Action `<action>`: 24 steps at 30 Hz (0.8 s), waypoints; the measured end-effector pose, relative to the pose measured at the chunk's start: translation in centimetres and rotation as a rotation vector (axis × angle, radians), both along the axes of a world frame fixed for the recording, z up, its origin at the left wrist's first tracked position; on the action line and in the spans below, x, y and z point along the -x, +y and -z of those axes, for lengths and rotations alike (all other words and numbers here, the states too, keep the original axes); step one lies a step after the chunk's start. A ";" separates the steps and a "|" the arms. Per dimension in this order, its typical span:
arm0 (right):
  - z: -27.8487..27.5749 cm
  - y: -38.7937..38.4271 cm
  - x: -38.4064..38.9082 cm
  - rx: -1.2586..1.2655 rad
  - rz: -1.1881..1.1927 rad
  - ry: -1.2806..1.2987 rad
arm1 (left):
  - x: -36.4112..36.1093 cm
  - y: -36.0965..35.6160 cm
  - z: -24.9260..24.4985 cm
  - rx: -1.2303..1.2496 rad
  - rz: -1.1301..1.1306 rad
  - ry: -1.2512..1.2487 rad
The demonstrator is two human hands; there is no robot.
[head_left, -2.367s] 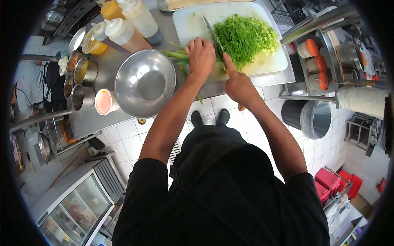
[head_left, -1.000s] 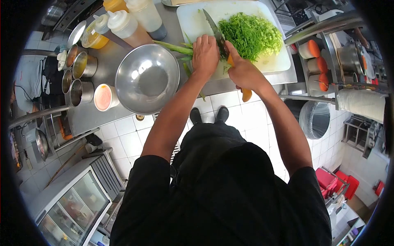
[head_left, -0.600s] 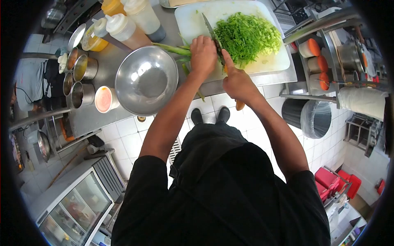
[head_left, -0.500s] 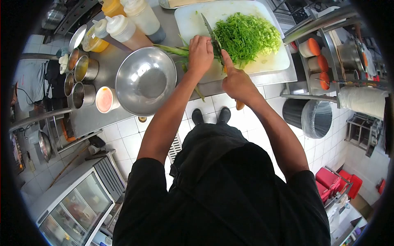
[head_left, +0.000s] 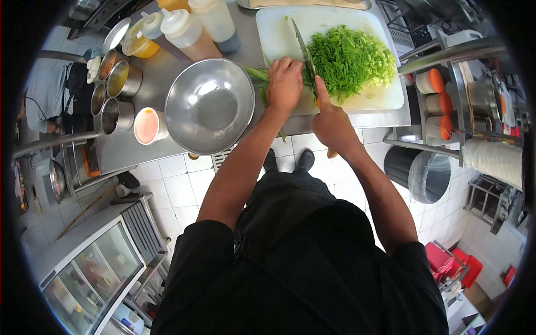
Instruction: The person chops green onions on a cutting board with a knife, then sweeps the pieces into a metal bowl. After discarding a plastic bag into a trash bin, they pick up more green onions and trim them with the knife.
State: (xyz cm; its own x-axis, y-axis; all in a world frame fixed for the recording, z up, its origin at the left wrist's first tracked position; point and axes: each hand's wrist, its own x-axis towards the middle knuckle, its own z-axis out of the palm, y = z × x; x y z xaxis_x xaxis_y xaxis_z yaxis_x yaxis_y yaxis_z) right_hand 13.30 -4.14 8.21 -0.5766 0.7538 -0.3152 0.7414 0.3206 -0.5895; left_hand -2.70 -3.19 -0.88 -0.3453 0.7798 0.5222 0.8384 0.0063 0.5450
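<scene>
My left hand (head_left: 285, 84) presses down on a bundle of long green stalks (head_left: 255, 73) at the left side of a white cutting board (head_left: 285, 30). My right hand (head_left: 333, 125) grips the orange handle of a knife (head_left: 304, 51), index finger along the spine; the blade stands just right of my left fingers. A heap of chopped greens (head_left: 352, 58) lies on the board right of the blade.
An empty steel bowl (head_left: 210, 106) sits left of the board. Squeeze bottles (head_left: 187, 30), steel pots (head_left: 120, 84) and a tub of pink sauce (head_left: 148, 125) stand on the steel counter. A bin (head_left: 424, 173) stands on the tiled floor at right, a shelf with orange-lidded cups (head_left: 432, 81) above it.
The knife has kept rising and falling beside my left hand on the stalks. The view has shifted a little, so the board and bowl sit further right in the picture.
</scene>
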 end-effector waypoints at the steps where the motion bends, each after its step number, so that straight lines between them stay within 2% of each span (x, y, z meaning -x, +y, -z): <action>1: 0.7 0.3 0.1 -0.052 -0.019 0.002 | -0.1 -0.1 -0.1 0.017 -0.003 0.011; 2: 1.1 0.3 0.0 -0.096 -0.032 0.002 | -0.3 -0.4 -0.1 0.014 -0.006 0.012; 5: 0.1 2.7 0.7 0.045 -0.015 0.063 | -0.6 -0.5 0.0 -0.010 0.000 0.023; 8: -6.0 2.5 1.2 0.275 0.049 0.010 | -0.1 -0.3 0.0 -0.026 0.004 0.034; 12: -5.9 0.7 1.4 0.249 0.041 -0.065 | -0.3 -0.1 -0.3 -0.029 -0.004 0.013; 13: -1.7 0.5 1.2 0.008 -0.004 -0.097 | -0.3 -0.2 -0.3 -0.024 -0.010 0.008; 14: 0.8 1.2 1.2 -0.092 -0.031 -0.050 | -0.2 0.0 -0.4 -0.040 -0.007 0.006; 16: 2.6 2.5 1.7 -0.286 -0.080 0.050 | -0.1 -0.2 -0.3 -0.068 0.003 0.005; 17: 1.7 3.3 1.5 -0.069 -0.048 0.098 | -0.4 -0.8 -0.2 -0.051 0.007 -0.003; 20: -5.1 3.1 2.2 0.262 0.050 0.004 | -0.1 0.2 -0.2 -0.079 -0.010 -0.025; 24: -6.5 0.6 1.4 0.241 0.045 -0.058 | -0.3 -0.2 0.0 -0.060 -0.019 -0.060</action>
